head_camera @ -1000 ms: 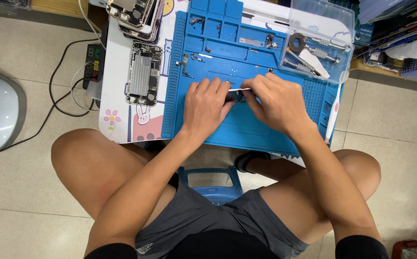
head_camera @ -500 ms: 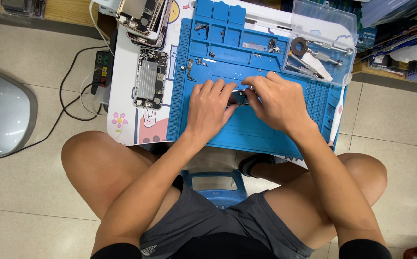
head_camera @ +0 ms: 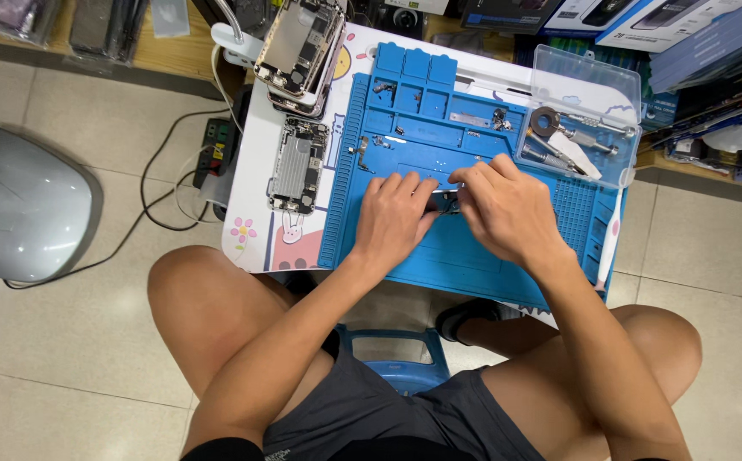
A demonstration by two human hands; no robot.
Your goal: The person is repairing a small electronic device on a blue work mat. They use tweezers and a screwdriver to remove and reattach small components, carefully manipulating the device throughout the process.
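My left hand [head_camera: 394, 218] and my right hand [head_camera: 504, 213] meet over the middle of a blue repair mat [head_camera: 473, 256] on a small white table. Between the fingertips sits a small dark part [head_camera: 444, 201], held by both hands. A thin silver tool [head_camera: 441, 189] runs from my right fingers toward my left ones. Most of the part is hidden under the fingers.
An opened phone chassis [head_camera: 297, 164] lies left of the mat, with more phone frames [head_camera: 299, 47] stacked behind it. A clear plastic box [head_camera: 583, 128] with tools sits at the mat's far right. Small screws lie in the mat's trays [head_camera: 414, 85]. A grey dome-shaped object [head_camera: 21, 205] and cables are on the floor left.
The view has drifted, so the table sits further right in frame. Both hands stay together on the small part with only slight finger movement.
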